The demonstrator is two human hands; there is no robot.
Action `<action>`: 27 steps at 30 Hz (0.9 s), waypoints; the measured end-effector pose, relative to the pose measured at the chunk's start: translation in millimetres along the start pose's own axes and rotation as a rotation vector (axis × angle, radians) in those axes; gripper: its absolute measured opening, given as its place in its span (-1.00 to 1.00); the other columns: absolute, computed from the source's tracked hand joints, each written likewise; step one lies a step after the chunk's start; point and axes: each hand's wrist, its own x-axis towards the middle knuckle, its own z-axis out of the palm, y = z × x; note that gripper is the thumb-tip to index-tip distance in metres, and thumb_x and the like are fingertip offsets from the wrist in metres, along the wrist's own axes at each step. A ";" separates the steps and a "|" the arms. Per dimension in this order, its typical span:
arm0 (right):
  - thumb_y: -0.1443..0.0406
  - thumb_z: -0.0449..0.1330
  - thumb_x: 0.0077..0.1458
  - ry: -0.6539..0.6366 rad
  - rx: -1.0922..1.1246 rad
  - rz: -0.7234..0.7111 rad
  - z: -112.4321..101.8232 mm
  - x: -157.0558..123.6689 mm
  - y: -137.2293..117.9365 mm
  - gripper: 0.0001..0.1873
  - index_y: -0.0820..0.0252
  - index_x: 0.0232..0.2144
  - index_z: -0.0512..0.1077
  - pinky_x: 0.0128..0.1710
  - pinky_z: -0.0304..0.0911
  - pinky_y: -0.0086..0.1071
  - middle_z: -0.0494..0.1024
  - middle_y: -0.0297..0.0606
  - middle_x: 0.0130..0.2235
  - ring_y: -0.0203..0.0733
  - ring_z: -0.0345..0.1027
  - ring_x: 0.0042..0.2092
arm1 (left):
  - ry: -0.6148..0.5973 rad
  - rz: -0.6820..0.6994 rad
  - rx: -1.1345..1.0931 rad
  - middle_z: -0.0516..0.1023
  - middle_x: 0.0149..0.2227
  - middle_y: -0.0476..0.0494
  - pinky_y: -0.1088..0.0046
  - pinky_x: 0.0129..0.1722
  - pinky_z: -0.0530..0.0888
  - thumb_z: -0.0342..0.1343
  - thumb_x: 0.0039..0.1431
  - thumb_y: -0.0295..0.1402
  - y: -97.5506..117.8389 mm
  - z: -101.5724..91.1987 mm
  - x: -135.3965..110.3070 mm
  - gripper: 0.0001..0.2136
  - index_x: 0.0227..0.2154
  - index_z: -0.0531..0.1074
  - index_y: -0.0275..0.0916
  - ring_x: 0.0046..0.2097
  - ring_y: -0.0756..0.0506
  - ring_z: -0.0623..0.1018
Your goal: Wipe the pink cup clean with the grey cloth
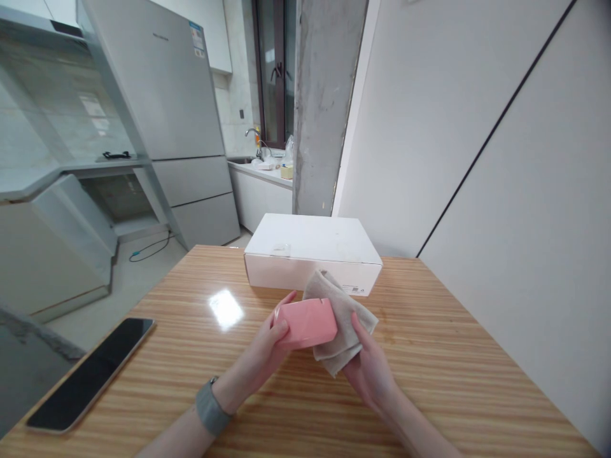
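Observation:
My left hand point(267, 351) grips a small pink rectangular box point(308, 322) by its left end, holding it just above the wooden table point(453, 381). My right hand point(370, 369) holds a folded beige cloth point(338, 312) pressed against the pink box's right side. Both hands meet over the middle of the table, in front of a closed white cardboard box point(312, 251). A grey band sits on my left wrist.
A dark tablet or phone point(90, 375) lies flat near the table's left edge. White wall panels run close along the right. Beyond the table stand a concrete pillar point(324, 108), a grey refrigerator point(172, 121) and a kitchen counter with a sink tap.

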 end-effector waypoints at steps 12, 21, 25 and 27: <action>-0.01 0.46 -0.23 0.044 -0.109 -0.092 -6.2 3.4 11.0 -0.38 0.12 -0.11 0.57 0.22 0.21 -0.21 0.60 -0.21 0.03 0.02 0.29 0.23 | 0.166 0.035 0.240 0.53 -0.03 -0.32 0.27 -0.05 0.44 0.41 -0.15 -0.16 10.3 3.8 1.4 0.01 0.33 0.00 -0.23 -0.03 -0.25 0.52; 0.01 0.46 -0.20 0.044 -0.168 -0.162 -16.9 8.7 24.7 -0.47 0.04 -0.15 0.58 0.14 0.31 -0.30 0.57 -0.25 0.07 -0.05 0.34 0.20 | 0.330 0.084 0.435 0.51 0.03 -0.33 0.22 -0.01 0.43 0.42 -0.19 -0.29 5.9 3.2 6.4 -0.01 0.32 0.05 -0.20 -0.01 -0.27 0.52; 0.03 0.46 -0.18 0.067 -0.123 -0.152 -15.1 11.1 19.2 -0.43 0.09 -0.09 0.55 0.04 0.38 -0.44 0.57 -0.23 0.08 -0.13 0.39 0.15 | 0.239 0.015 0.157 0.51 0.04 -0.29 0.25 0.05 0.37 0.25 -0.01 -0.27 6.3 4.6 6.8 -0.17 0.33 0.04 -0.22 0.05 -0.22 0.49; 0.05 0.46 -0.19 0.085 -0.093 -0.144 -13.5 12.4 14.1 -0.41 0.14 -0.09 0.55 -0.01 0.41 -0.47 0.59 -0.21 0.04 -0.13 0.42 0.12 | 0.241 -0.018 0.037 0.53 0.00 -0.26 0.30 0.06 0.35 0.20 -0.03 -0.32 6.9 4.0 7.4 -0.20 0.31 0.07 -0.27 0.04 -0.19 0.49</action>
